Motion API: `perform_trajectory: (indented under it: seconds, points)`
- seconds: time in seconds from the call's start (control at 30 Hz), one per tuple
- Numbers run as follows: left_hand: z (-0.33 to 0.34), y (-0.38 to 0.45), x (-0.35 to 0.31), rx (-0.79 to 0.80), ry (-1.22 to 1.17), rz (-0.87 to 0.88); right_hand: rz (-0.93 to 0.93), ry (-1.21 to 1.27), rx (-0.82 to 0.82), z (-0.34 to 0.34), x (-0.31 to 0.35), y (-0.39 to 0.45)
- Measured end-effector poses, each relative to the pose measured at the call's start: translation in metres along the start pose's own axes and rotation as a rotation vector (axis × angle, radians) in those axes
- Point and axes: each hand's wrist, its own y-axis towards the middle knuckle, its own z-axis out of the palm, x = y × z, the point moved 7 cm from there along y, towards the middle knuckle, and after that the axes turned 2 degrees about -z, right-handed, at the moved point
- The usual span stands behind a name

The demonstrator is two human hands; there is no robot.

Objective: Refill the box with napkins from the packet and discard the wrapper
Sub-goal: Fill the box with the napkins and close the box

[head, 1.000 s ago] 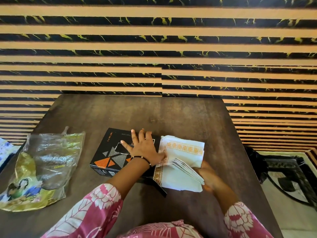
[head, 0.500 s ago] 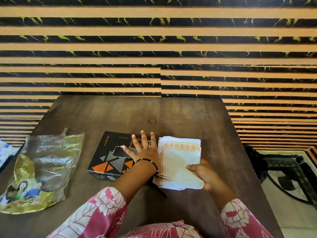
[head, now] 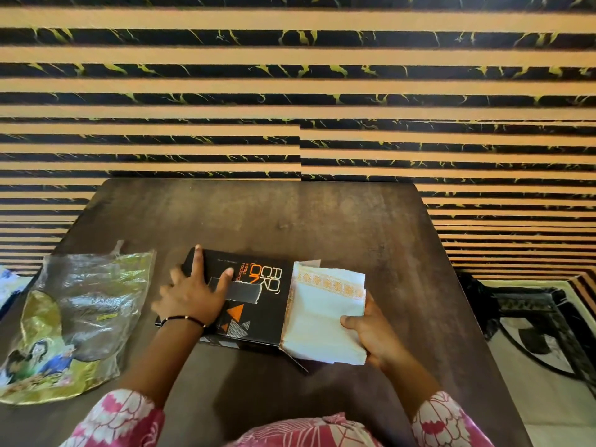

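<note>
A flat black box (head: 258,304) with orange and grey triangles and a torn grey slot lies in the middle of the table. My left hand (head: 193,295) grips its left end, fingers curled over the far edge. A stack of white napkins (head: 325,317) with an orange patterned border sticks out of the box's right end. My right hand (head: 374,337) holds the stack at its near right corner, thumb on top. The crumpled clear and gold wrapper (head: 74,317) lies flat at the table's left.
The dark wooden table (head: 290,221) ends at a striped black and tan wall behind. Its right edge drops to a patterned floor mat (head: 541,333). A pale blue item (head: 8,285) shows at the far left edge.
My left hand slid from the box's right part to its left end and now grips it. The fanned napkins have been squared into a stack at the box's right end.
</note>
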Motion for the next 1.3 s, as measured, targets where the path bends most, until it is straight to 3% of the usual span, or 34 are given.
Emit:
perform_trajectory:
  seconds: [0.23, 0.33, 0.4, 0.5, 0.57, 0.67, 0.77, 0.87, 1.07, 1.3]
  points:
    - [0.0, -0.002, -0.004, -0.051, -0.021, 0.033, 0.061, -0.16, 0.037, 0.02, 0.008, 0.006]
    - [-0.001, -0.006, -0.005, -0.05, -0.034, 0.031, 0.098, -0.202, -0.046, 0.003, 0.006, 0.002]
    - [0.0, -0.007, -0.006, -0.052, -0.033, 0.024, 0.079, -0.216, -0.091, -0.001, 0.005, -0.006]
    - [0.004, -0.005, -0.004, -0.049, -0.024, 0.007, 0.002, -0.425, -0.138, 0.013, 0.003, -0.015]
    - [0.008, -0.004, -0.003, -0.036, -0.014, -0.002, -0.04, -0.475, -0.091, 0.037, 0.0, -0.016]
    - [0.011, -0.003, -0.003, -0.017, -0.018, -0.001, 0.047, -0.192, 0.086, 0.075, -0.01, -0.021]
    - [0.008, -0.007, -0.005, -0.071, -0.013, 0.052, 0.102, -0.001, 0.109, 0.08, -0.008, -0.026]
    - [0.002, -0.013, -0.019, -0.196, -0.02, 0.289, 0.098, 0.06, 0.066, 0.074, -0.009, -0.024]
    - [0.008, -0.029, -0.039, -0.151, 0.067, 0.652, 0.142, 0.224, 0.212, 0.113, -0.006, -0.015]
    - [0.012, -0.028, -0.037, -0.068, 0.084, 0.62, 0.109, 0.164, 0.173, 0.1, -0.007, -0.015]
